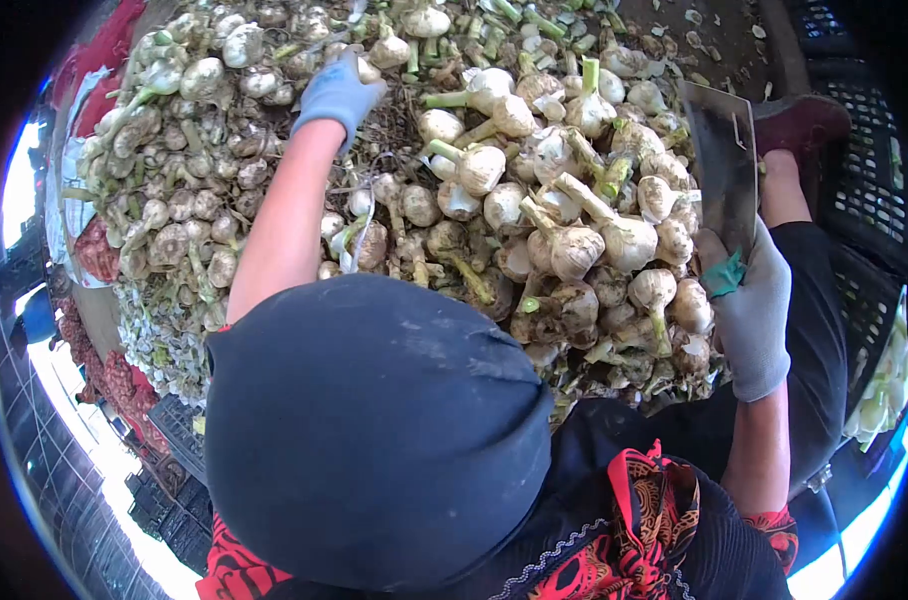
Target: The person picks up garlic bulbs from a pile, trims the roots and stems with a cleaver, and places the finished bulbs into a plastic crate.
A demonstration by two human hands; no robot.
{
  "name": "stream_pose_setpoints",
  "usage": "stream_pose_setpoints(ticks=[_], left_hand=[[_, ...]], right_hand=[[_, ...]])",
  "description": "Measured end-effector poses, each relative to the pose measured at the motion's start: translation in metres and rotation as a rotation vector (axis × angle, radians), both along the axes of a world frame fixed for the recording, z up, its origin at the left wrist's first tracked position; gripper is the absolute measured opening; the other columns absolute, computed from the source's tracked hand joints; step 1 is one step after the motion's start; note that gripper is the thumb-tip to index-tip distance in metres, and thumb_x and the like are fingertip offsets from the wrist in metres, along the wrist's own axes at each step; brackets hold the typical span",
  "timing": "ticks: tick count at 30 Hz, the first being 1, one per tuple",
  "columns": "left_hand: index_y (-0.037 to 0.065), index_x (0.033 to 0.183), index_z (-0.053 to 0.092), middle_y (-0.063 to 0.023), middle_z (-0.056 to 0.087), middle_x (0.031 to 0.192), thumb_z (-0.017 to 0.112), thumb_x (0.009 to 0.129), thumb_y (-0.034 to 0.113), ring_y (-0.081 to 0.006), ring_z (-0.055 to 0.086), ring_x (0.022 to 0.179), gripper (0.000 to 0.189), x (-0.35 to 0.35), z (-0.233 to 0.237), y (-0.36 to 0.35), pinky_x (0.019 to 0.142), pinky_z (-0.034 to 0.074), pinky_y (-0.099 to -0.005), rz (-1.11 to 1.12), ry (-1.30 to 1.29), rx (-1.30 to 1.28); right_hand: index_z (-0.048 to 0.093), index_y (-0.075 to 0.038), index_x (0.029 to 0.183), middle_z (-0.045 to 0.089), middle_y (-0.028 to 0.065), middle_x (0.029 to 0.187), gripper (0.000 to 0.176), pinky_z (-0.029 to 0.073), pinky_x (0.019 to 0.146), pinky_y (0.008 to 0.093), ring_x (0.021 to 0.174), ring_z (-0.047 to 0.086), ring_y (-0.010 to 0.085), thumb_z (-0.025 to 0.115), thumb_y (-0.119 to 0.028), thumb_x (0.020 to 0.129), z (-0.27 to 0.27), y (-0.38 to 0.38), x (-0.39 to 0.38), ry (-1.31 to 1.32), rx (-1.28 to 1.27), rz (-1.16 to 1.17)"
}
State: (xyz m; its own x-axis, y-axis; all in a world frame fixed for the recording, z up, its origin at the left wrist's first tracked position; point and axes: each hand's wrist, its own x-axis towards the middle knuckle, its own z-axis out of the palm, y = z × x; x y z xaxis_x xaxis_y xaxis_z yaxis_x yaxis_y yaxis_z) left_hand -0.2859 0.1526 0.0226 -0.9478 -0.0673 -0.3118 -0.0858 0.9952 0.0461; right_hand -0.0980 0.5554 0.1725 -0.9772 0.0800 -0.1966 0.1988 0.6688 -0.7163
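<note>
My left hand (339, 95), in a light blue-grey glove, stretches into the far part of a large heap of garlic. Its thumb and fingers close around a pale garlic bulb (369, 71), which is mostly hidden. In my right hand (756, 320), in a grey glove with a scrap of green (724, 274) at the thumb, is a broad-bladed cleaver (719, 160). Its blade points away from me beside the heap, and the handle is hidden in the palm. Large garlic bulbs with cut stems (574, 245) lie between the hands.
Smaller, dirtier garlic bulbs (179, 205) spread across the left. Black plastic crates (864, 140) stand at the right, near a dark shoe (799, 122). Red mesh sacks (114, 375) lie at the lower left. A dark head covering (374, 440) blocks the lower middle.
</note>
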Motion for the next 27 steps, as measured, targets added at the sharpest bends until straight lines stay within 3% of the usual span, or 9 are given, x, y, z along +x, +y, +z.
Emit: stream_pose_setpoints(ticks=[7, 10, 11, 13, 16, 18, 20, 25, 27], left_hand=[[0.013, 0.143, 0.049, -0.0184, 0.042, 0.151, 0.071, 0.080, 0.039, -0.0350, 0.050, 0.132, 0.071, -0.007, -0.019, -0.004, 0.110, 0.042, -0.0429, 0.031, 0.011, -0.113], [0.011, 0.141, 0.050, -0.0190, 0.050, 0.143, 0.072, 0.080, 0.038, -0.0353, 0.055, 0.128, 0.070, 0.008, -0.011, -0.004, 0.109, 0.043, -0.0438, 0.108, -0.055, 0.037], [0.010, 0.140, 0.050, -0.0195, 0.054, 0.139, 0.072, 0.080, 0.038, -0.0358, 0.057, 0.125, 0.070, 0.014, -0.006, -0.003, 0.108, 0.044, -0.0444, 0.139, -0.087, 0.094], [0.006, 0.140, 0.050, -0.0177, 0.061, 0.131, 0.071, 0.080, 0.031, -0.0304, 0.061, 0.118, 0.068, 0.034, -0.005, -0.005, 0.106, 0.046, -0.0390, 0.251, -0.172, 0.299], [0.002, 0.138, 0.048, -0.0175, 0.059, 0.126, 0.060, 0.082, 0.020, -0.0291, 0.058, 0.118, 0.060, 0.087, 0.012, -0.015, 0.109, 0.044, -0.0445, 0.327, -0.085, 0.824], [-0.001, 0.138, 0.046, -0.0179, 0.060, 0.123, 0.054, 0.082, 0.019, -0.0269, 0.061, 0.112, 0.060, 0.119, 0.018, -0.018, 0.104, 0.049, -0.0437, 0.564, -0.129, 1.533], [-0.001, 0.141, 0.042, -0.0191, 0.061, 0.120, 0.056, 0.088, 0.024, -0.0277, 0.065, 0.107, 0.060, 0.141, 0.050, -0.008, 0.088, 0.060, -0.0416, 0.615, -0.140, 1.843], [0.004, 0.127, 0.053, -0.0136, 0.067, 0.105, 0.062, 0.094, 0.026, -0.0211, 0.068, 0.092, 0.041, 0.147, 0.103, 0.034, 0.074, 0.062, -0.0334, 0.542, -0.119, 1.682], [0.004, 0.118, 0.058, -0.0121, 0.068, 0.100, 0.062, 0.094, 0.017, -0.0165, 0.068, 0.085, 0.029, 0.146, 0.117, 0.052, 0.068, 0.061, -0.0278, 0.430, -0.138, 1.719]], right_hand=[[0.063, 0.002, 0.110, 0.067, 0.0187, 0.083, 0.024, 0.052, 0.069, 0.0345, 0.074, 0.068, 0.0284, 0.065, -0.012, 0.091, 0.000, -0.005, -0.005, -0.001, 0.087, 0.123], [0.061, 0.003, 0.117, 0.069, 0.0120, 0.094, 0.027, 0.050, 0.078, 0.0292, 0.086, 0.060, 0.0105, 0.063, -0.008, 0.093, 0.001, -0.001, -0.004, -0.100, 0.090, 0.137], [0.062, 0.003, 0.117, 0.069, 0.0121, 0.093, 0.026, 0.050, 0.078, 0.0292, 0.085, 0.060, 0.0106, 0.063, -0.008, 0.093, 0.001, -0.002, -0.003, -0.095, 0.090, 0.141], [0.062, 0.003, 0.115, 0.069, 0.0123, 0.093, 0.025, 0.050, 0.077, 0.0294, 0.084, 0.060, 0.0108, 0.063, -0.007, 0.093, 0.003, -0.001, -0.002, -0.085, 0.094, 0.145], [0.062, 0.002, 0.110, 0.068, 0.0211, 0.084, 0.025, 0.052, 0.069, 0.0380, 0.078, 0.070, 0.0347, 0.065, -0.016, 0.092, 0.000, 0.000, 0.003, 0.044, 0.105, 0.152], [0.062, 0.000, 0.108, 0.067, 0.0214, 0.083, 0.023, 0.052, 0.068, 0.0388, 0.078, 0.068, 0.0367, 0.065, -0.016, 0.091, 0.000, -0.003, 0.006, 0.059, 0.120, 0.164], [0.062, -0.001, 0.105, 0.066, 0.0215, 0.081, 0.021, 0.051, 0.067, 0.0401, 0.076, 0.067, 0.0385, 0.065, -0.016, 0.091, 0.003, -0.010, 0.006, 0.076, 0.132, 0.188], [0.059, -0.006, 0.094, 0.062, 0.0173, 0.078, 0.013, 0.050, 0.065, 0.0448, 0.074, 0.064, 0.0389, 0.065, -0.009, 0.082, 0.021, -0.052, -0.006, 0.310, 0.228, 0.320], [0.057, -0.008, 0.092, 0.061, 0.0144, 0.079, 0.015, 0.050, 0.065, 0.0440, 0.071, 0.063, 0.0367, 0.066, -0.008, 0.080, 0.030, -0.073, -0.019, 0.471, 0.289, 0.408]])
